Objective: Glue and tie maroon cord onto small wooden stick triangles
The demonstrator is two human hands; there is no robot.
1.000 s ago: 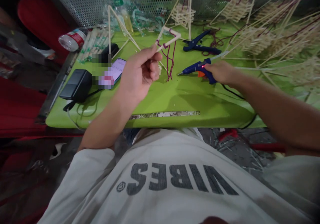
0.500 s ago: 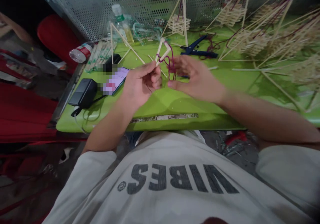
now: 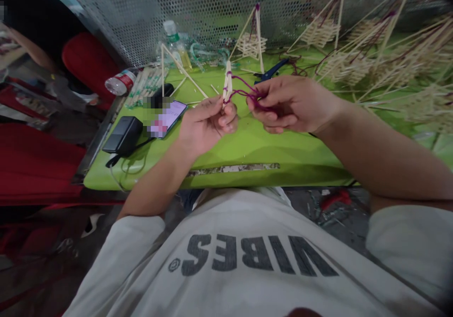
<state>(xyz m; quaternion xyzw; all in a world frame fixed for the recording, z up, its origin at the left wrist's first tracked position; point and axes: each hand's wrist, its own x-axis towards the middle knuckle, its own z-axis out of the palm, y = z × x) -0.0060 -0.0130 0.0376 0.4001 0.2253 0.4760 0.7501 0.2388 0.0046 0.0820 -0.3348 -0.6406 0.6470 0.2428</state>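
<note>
Over the green table, my left hand pinches the lower end of a small frame of pale wooden sticks. Purple string is looped round those sticks and runs across to my right hand, whose fingers are closed on it. The string's far end is hidden in my right fingers. Just behind that hand lies a pair of dark blue pliers, partly covered. Farther back stands a stick tripod tied with purple at its top, a stacked stick platform between its legs.
At left are a phone, a black adapter, stick bundles and a bottle on its side. An upright bottle stands near the perforated metal panel. Several stick structures crowd the right. Another person is at far left.
My right hand has closed on the purple string and draws it out to the right. The small stick frame has turned in my left hand and now looks narrower.
</note>
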